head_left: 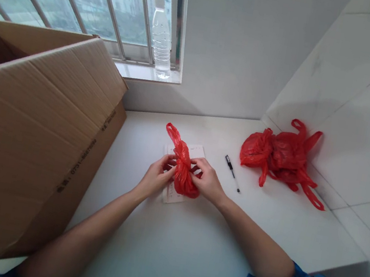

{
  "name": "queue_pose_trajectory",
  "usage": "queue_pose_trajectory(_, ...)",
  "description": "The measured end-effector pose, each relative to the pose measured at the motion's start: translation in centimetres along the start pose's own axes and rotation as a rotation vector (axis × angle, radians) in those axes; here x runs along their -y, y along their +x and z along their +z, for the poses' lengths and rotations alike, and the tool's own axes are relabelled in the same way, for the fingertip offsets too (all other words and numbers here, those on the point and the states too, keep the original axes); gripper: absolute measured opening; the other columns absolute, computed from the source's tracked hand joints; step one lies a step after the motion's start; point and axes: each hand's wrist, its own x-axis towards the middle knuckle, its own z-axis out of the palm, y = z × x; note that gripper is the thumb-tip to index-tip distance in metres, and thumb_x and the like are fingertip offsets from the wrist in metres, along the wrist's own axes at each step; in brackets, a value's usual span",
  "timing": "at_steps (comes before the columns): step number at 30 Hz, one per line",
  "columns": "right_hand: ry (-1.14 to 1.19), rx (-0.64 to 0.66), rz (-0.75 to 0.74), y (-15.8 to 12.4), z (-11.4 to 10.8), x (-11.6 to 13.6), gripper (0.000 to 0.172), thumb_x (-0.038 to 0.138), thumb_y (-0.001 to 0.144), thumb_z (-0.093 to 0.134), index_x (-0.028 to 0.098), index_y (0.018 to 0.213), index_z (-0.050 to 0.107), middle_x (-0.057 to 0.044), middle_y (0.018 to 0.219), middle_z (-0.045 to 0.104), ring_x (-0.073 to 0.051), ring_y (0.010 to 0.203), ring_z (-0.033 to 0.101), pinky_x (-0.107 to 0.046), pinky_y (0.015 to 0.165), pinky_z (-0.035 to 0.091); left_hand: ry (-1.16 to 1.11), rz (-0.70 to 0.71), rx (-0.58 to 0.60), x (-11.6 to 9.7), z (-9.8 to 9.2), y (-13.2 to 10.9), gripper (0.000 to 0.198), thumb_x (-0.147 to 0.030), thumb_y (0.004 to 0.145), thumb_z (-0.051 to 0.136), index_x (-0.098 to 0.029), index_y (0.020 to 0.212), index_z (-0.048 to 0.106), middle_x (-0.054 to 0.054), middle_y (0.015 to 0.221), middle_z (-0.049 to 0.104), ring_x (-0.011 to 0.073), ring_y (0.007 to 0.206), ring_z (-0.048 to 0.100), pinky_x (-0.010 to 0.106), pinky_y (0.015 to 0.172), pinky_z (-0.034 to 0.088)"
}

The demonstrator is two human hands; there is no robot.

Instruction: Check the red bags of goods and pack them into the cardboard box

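Note:
A small red plastic bag (183,169) stands bunched up at the middle of the white table (186,253). My left hand (157,176) grips its left side and my right hand (207,179) grips its right side, fingers curled into the plastic. The bag's twisted top points up and to the far left. Under the bag lies a sheet of paper (175,195) with printed lines, partly hidden by both hands.
A black pen (232,172) lies right of my hands. Further right, tied red bags (283,158) rest against the tiled wall. A large open cardboard box (29,130) fills the left side. A plastic water bottle (161,39) stands on the window sill.

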Motion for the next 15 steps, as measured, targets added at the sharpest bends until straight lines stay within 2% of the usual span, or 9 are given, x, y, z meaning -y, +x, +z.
queue_pose_trajectory(3,0.024,-0.057,-0.011,0.1,0.2,0.2,0.013,0.029,0.087,0.061,0.024,0.096,0.070,-0.004,0.101,0.065,-0.015,0.080,0.063,-0.027,0.068,0.051,0.017,0.037,0.011,-0.1,0.0,0.1,0.021,-0.032,0.077,0.070,-0.016,0.089,0.063,0.003,0.082,0.066,0.0151,0.073,0.061,0.026,0.066,0.050)
queue_pose_trajectory(6,0.148,-0.061,0.053,0.7,-1.0,-0.1,0.012,0.032,0.087,0.060,0.022,0.089,0.066,-0.002,0.088,0.068,-0.015,0.077,0.064,-0.028,0.070,0.051,-0.023,0.012,-0.006,0.1,-0.6,0.5,0.023,-0.036,0.078,0.070,-0.016,0.079,0.058,0.000,0.073,0.060,0.0132,0.066,0.058,0.025,0.061,0.050)
queue_pose_trajectory(10,0.215,-0.105,0.157,1.4,-4.1,-1.1,0.017,0.034,0.081,0.067,0.019,0.088,0.063,-0.002,0.086,0.071,-0.016,0.080,0.067,-0.031,0.076,0.055,-0.033,-0.006,-0.134,0.9,-2.1,1.3,0.025,-0.039,0.081,0.065,-0.017,0.091,0.056,0.000,0.084,0.061,0.0143,0.073,0.061,0.029,0.067,0.055)
queue_pose_trajectory(13,0.076,0.011,0.189,1.4,-6.0,-1.7,0.016,0.030,0.081,0.064,0.018,0.091,0.065,-0.004,0.092,0.073,-0.017,0.084,0.069,-0.034,0.081,0.055,0.147,0.031,-0.167,1.3,-2.8,1.5,0.021,-0.031,0.084,0.061,-0.018,0.100,0.057,0.001,0.087,0.062,0.0149,0.076,0.061,0.028,0.068,0.053)
queue_pose_trajectory(15,-0.065,0.051,0.191,1.3,-6.6,-1.5,0.018,0.028,0.083,0.059,0.019,0.097,0.066,-0.005,0.098,0.073,-0.018,0.083,0.069,-0.035,0.079,0.056,0.271,0.092,-0.220,1.2,-2.7,1.4,0.023,-0.028,0.084,0.061,-0.019,0.105,0.057,0.003,0.097,0.063,0.0161,0.083,0.062,0.028,0.069,0.052)
